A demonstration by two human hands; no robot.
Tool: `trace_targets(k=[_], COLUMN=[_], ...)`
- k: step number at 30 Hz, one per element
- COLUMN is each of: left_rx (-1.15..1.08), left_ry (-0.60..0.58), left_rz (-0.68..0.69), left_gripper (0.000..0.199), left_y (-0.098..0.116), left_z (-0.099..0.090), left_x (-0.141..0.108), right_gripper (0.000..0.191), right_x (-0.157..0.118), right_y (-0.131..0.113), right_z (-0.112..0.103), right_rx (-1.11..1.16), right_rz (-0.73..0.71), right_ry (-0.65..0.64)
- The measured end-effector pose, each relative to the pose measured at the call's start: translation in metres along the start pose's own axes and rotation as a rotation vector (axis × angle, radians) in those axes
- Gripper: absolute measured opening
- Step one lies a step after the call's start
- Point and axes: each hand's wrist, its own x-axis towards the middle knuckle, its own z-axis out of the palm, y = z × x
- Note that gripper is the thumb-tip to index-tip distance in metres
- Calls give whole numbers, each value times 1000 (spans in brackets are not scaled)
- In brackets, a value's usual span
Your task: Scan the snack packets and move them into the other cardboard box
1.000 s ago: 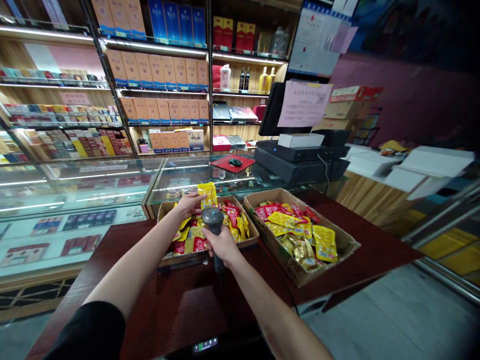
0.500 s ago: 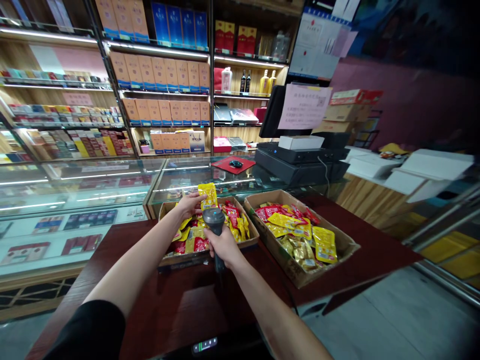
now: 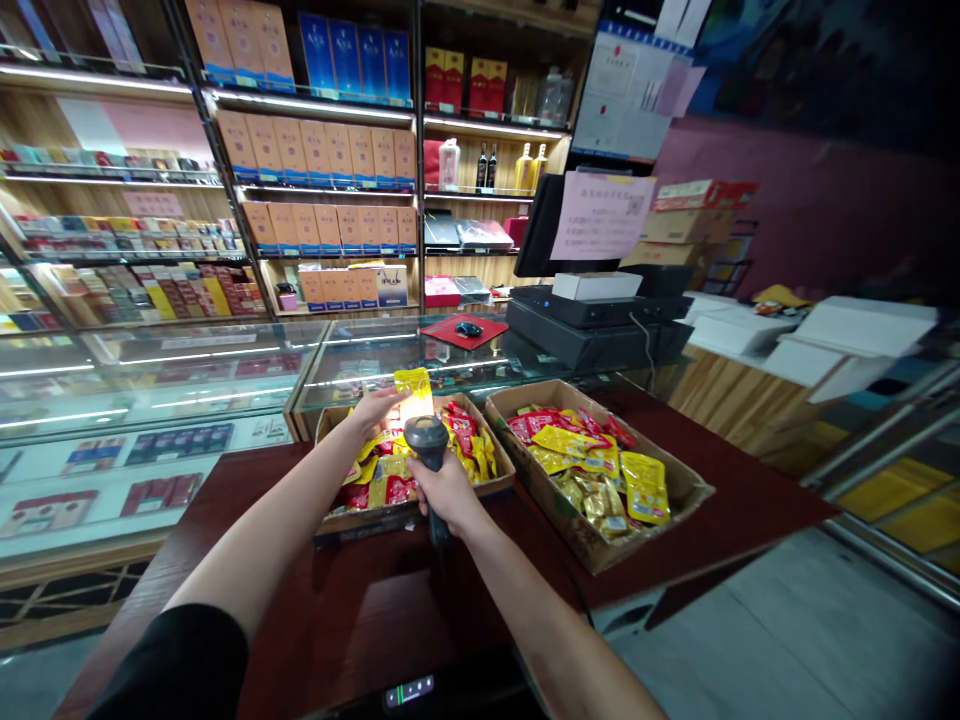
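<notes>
The lower part of the shiny yellow plastic packet [image 3: 412,381] has just lit up white, suggesting our dark handheld scanner [image 3: 426,434] is now reading it. Our left hand [image 3: 376,411] holds the packet above the open brown cardboard box [image 3: 360,520], at the scanner's eleven o'clock; our right hand [image 3: 450,490] grips the scanner.

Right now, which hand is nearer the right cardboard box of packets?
Right. The right hand, gripping a barcode scanner, is left of that box; the left hand, holding a yellow packet, is farther left, over the other box.
</notes>
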Motion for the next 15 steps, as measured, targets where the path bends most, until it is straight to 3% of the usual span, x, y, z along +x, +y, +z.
trace_targets(k=[7,11,13,15], left_rx=[32,-11,-29,-36], left_ry=[-32,-30,-40,-62], left_rz=[-3,-89,-144,-179], left_gripper=[31,25,26,28], left_y=[1,3,3,4], left_z=[-2,-3,-4,-3], left_x=[1,-10,-18,-24], right_gripper=[26,17,14,16], right_x=[2,25,42,59], right_y=[1,-10,-19,-28], right_z=[0,-15,-27,-37], right_rx=[10,35,131,300], right_rz=[-8,-141,-64,119], right_ry=[20,179,199,92])
